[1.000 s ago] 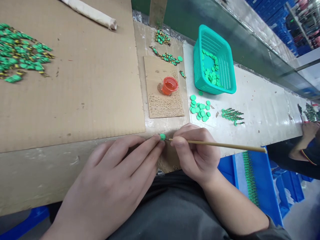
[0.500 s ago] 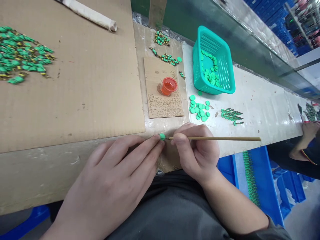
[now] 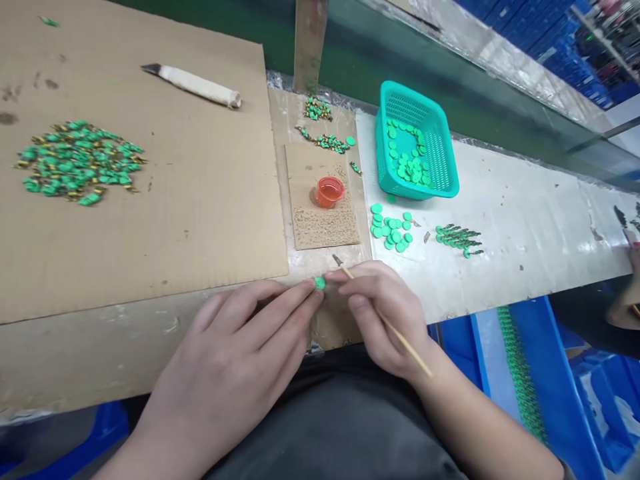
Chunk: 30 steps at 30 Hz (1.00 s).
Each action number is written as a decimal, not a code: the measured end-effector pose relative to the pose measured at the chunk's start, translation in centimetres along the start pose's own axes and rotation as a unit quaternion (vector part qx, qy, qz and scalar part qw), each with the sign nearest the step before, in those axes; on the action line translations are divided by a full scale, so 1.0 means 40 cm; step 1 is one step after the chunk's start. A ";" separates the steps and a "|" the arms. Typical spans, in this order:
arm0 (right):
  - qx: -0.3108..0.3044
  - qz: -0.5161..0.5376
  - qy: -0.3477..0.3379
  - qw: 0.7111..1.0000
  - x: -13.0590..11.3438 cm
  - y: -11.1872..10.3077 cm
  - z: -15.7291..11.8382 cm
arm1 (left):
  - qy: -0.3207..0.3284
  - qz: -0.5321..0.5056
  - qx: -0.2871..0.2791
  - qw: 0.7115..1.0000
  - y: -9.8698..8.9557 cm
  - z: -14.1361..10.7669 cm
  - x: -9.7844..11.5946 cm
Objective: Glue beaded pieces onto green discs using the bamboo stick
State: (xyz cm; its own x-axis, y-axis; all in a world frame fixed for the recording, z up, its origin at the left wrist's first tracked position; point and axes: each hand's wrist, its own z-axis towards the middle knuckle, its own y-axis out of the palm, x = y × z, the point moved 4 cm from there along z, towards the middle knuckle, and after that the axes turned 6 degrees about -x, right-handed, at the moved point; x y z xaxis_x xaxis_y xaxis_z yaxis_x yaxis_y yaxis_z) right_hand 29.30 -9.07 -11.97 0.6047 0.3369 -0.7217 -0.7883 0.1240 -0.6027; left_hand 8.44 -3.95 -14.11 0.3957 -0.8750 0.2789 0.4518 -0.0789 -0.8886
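Note:
My left hand (image 3: 245,353) pinches a small round green disc (image 3: 320,283) at its fingertips, near the table's front edge. Between the thumb and fingers of my right hand (image 3: 387,313) is a thin wooden-handled brush (image 3: 405,343). Its dark tip points up and left, above the disc and apart from it. Just beyond my hands, a small red cup (image 3: 331,192) with liquid in it stands on a cardboard square (image 3: 325,230) marked with many little brown dabs. Loose green discs (image 3: 393,230) lie to the right of that square.
A green basket (image 3: 443,153) holds more discs. Small green-and-yellow pieces form a pile (image 3: 83,160) on the left cardboard (image 3: 215,200), near a wrapped pointed tool (image 3: 200,87). Stemmed green pieces (image 3: 457,240) lie right. A co-worker's arm (image 3: 625,300) shows far right.
The brush has swung from lying level with its tip at the disc to a slant, its tip now away from the disc. My left hand still holds the disc. The view has shifted.

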 end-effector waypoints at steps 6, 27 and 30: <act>-0.041 -0.023 -0.035 0.998 -0.001 0.015 0.013 | -0.002 0.006 -0.003 1.000 -0.010 0.007 0.006; 0.009 -0.077 -0.122 0.989 0.069 0.033 -0.089 | -0.072 0.074 -0.100 0.990 -0.020 -0.007 0.046; 0.014 -0.081 -0.121 0.989 0.084 0.041 -0.099 | -0.067 0.083 -0.104 0.989 -0.018 0.002 0.055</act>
State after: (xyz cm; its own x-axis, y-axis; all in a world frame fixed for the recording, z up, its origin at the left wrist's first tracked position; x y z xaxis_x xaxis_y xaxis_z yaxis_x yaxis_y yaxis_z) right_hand 30.50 -11.44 -16.73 0.6814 0.5236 -0.5115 -0.6878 0.2189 -0.6921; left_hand 9.03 -5.77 -12.82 0.5590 -0.8141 0.1571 0.2036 -0.0489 -0.9778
